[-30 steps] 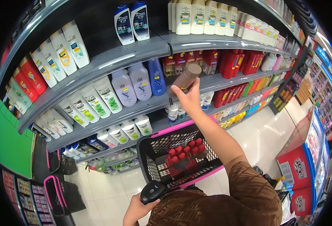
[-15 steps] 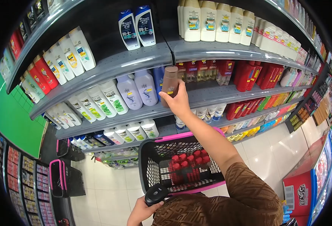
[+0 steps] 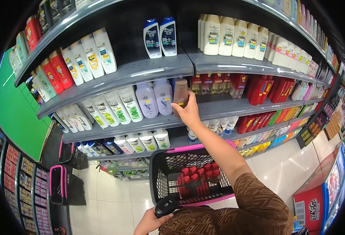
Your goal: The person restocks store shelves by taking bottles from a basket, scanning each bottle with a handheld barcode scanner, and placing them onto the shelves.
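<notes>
My right hand (image 3: pixel 189 111) is wrapped round a brown shampoo bottle (image 3: pixel 181 94), held upright at the front of the middle shelf. Directly to its left stand lavender bottles (image 3: pixel 163 97), and a dark blue bottle (image 3: pixel 174 81) is mostly hidden behind it. Low in the view, my left hand (image 3: pixel 152 221) grips a black rounded handle (image 3: pixel 166 206) at the near side of a black shopping basket (image 3: pixel 156 172) with a pink rim. Several red-capped items (image 3: pixel 196 172) sit inside the basket.
Two white-and-navy bottles (image 3: pixel 160 38) stand on the shelf above, with cream bottles (image 3: pixel 228 37) to their right. Red bottles (image 3: pixel 260 90) fill the middle shelf further right. Other black baskets (image 3: pixel 66 184) with pink handles rest on the floor at left. A red freezer (image 3: pixel 311 209) stands lower right.
My right hand has brought the brown bottle closer to the lavender bottles, covering more of the blue one. The view has shifted, and my left hand keeps its hold on the black handle.
</notes>
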`<state>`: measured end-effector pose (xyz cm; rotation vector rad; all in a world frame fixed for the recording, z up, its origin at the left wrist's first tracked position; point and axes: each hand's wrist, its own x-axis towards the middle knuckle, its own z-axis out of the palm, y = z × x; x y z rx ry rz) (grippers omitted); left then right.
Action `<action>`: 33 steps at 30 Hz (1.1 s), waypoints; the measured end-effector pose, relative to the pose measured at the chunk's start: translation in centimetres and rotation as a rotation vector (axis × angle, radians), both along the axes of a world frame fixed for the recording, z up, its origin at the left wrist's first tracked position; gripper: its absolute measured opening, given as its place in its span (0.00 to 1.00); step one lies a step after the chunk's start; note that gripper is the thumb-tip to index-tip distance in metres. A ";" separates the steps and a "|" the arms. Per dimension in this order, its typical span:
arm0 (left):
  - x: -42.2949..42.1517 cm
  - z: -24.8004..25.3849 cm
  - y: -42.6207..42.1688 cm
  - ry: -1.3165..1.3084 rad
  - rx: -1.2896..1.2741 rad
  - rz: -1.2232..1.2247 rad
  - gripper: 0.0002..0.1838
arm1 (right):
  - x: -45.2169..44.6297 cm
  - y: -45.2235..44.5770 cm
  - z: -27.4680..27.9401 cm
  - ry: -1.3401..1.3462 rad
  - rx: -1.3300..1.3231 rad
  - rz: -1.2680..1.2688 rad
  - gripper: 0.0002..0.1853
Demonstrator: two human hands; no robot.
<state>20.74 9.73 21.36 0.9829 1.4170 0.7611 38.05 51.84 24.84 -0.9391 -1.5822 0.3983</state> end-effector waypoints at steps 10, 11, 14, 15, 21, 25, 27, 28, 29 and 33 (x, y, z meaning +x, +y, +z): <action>-2.8 0.8 -1.1 -0.038 0.068 -0.015 0.15 | -0.2 0.5 0.7 0.000 -0.070 -0.072 0.63; -2.8 0.9 -1.3 -0.109 0.203 -0.012 0.12 | -0.1 0.9 0.5 0.000 -0.069 -0.070 0.63; -2.8 1.0 -1.4 -0.129 0.205 0.058 0.08 | 1.5 3.8 -1.3 0.055 -0.315 0.210 0.77; -2.8 1.1 -1.5 -0.128 0.206 0.060 0.08 | 1.9 4.0 -1.1 0.056 -0.314 0.212 0.77; -2.5 0.9 -1.6 -0.144 0.099 0.045 0.10 | 3.5 5.3 0.8 -0.063 -0.398 0.512 0.76; -1.2 1.2 -1.2 -0.114 0.088 0.032 0.11 | 4.1 7.1 0.3 -0.200 -0.415 0.450 0.73; -0.6 1.2 -1.0 -0.106 0.086 0.026 0.12 | 4.3 7.7 -0.1 -0.201 -0.397 0.441 0.72; -0.2 0.9 -0.9 -0.085 0.115 0.025 0.13 | 4.4 7.8 -0.2 -0.210 -0.384 0.437 0.70; 0.1 0.6 -0.9 -0.065 0.143 0.023 0.14 | 4.4 7.8 -0.4 -0.219 -0.371 0.434 0.69; 0.9 0.2 -0.5 -0.038 0.104 0.011 0.16 | 4.3 8.4 -1.1 -0.228 -0.378 0.399 0.69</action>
